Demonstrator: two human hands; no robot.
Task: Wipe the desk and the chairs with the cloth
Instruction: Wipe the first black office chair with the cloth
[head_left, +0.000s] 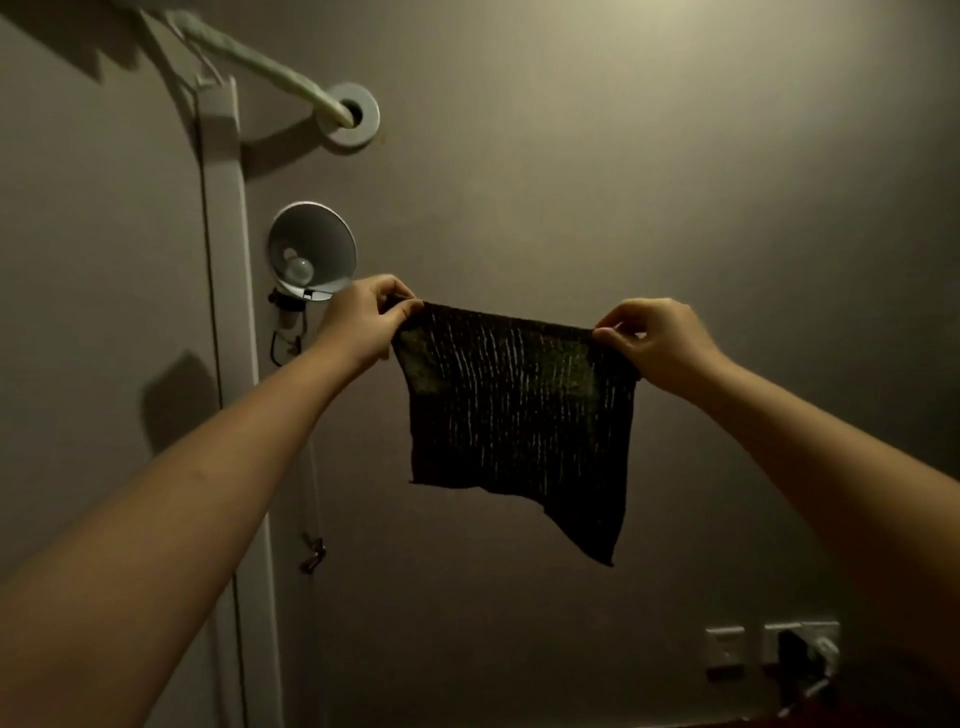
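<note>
Overhead, one cloth (519, 410) (dark), left hand (363, 322), right hand (657, 343), two pinching corners.

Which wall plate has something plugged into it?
The right plate, nearer the picture's corner: a dark plug sits in it, while the left plate has nothing plugged in.

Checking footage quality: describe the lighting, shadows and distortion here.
Head view: dim warm light, brightest on the wall upper right; the lamp looks unlit and throws a soft shadow down-left; the cloth, pinched by the left hand and right hand, reads nearly black with pale streaks; wide-angle distortion bows the white trunking.
</note>
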